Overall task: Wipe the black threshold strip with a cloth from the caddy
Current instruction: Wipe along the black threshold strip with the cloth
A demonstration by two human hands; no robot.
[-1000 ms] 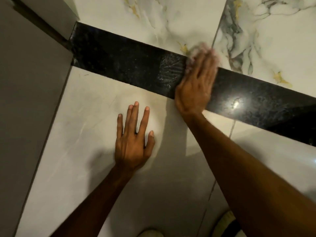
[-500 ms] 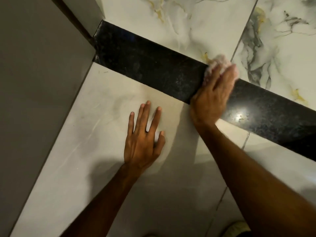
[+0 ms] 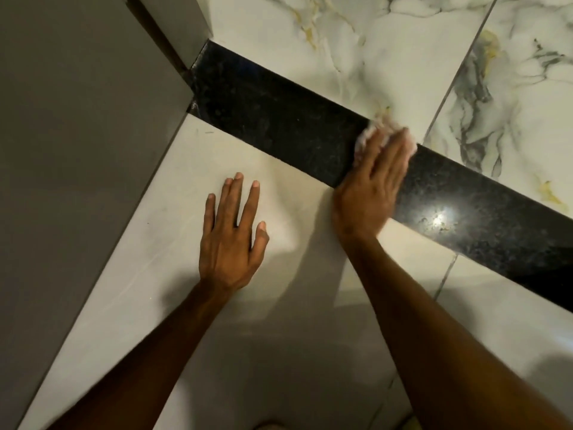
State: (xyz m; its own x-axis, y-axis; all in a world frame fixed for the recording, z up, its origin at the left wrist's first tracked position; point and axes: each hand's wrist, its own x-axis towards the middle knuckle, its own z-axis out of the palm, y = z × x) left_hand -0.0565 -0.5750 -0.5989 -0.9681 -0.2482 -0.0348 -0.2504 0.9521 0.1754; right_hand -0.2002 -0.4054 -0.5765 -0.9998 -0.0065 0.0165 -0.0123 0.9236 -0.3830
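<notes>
A glossy black threshold strip [image 3: 279, 131] runs diagonally from the upper left corner by the wall down to the right edge. My right hand [image 3: 372, 184] lies flat across the strip's middle, pressing a white cloth [image 3: 366, 136] whose edge shows beyond the fingertips. My left hand [image 3: 232, 240] rests palm down with fingers spread on the pale floor tile [image 3: 155, 274] just below the strip, holding nothing. The caddy is not in view.
A grey wall or door panel [image 3: 77, 150] fills the left side and meets the strip's left end. White marble tiles with grey and gold veins [image 3: 511, 103] lie beyond the strip. A light glare [image 3: 438, 218] shines on the strip right of my hand.
The view has shifted, so the strip and both hands sit further right in frame. My right hand with the cloth has slid a little rightward along the strip. My left hand has stayed planted.
</notes>
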